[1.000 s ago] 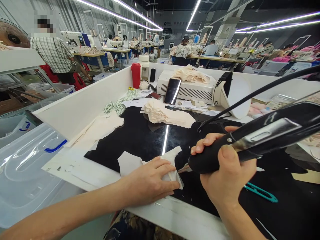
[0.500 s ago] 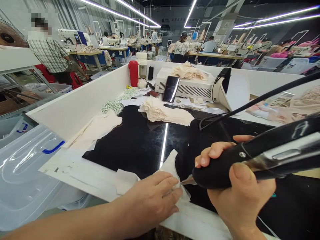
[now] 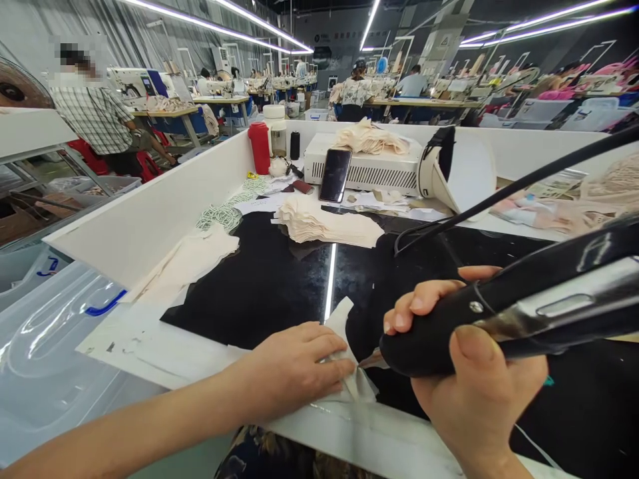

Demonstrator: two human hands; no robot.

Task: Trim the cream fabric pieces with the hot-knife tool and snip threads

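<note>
With the fabric piece (image 3: 344, 319) pinned flat by the left hand (image 3: 294, 366), its fingertips (image 3: 344, 380) could be burned if the cutting tool (image 3: 499, 319) gripped by the right hand (image 3: 474, 392) slipped.

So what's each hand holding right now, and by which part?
Right hand grips the black cutting tool around its front barrel, near the tip. Left hand holds nothing; it presses flat on the cream fabric piece.

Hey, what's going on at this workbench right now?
A person is working on a small white fabric piece on a black work surface. The left hand presses the piece flat near the front edge, while the right hand grips a black corded handheld tool with its metal tip at the fabric's edge. A stack of cream fabric pieces lies further back, by a phone leaning on a white machine.
</note>
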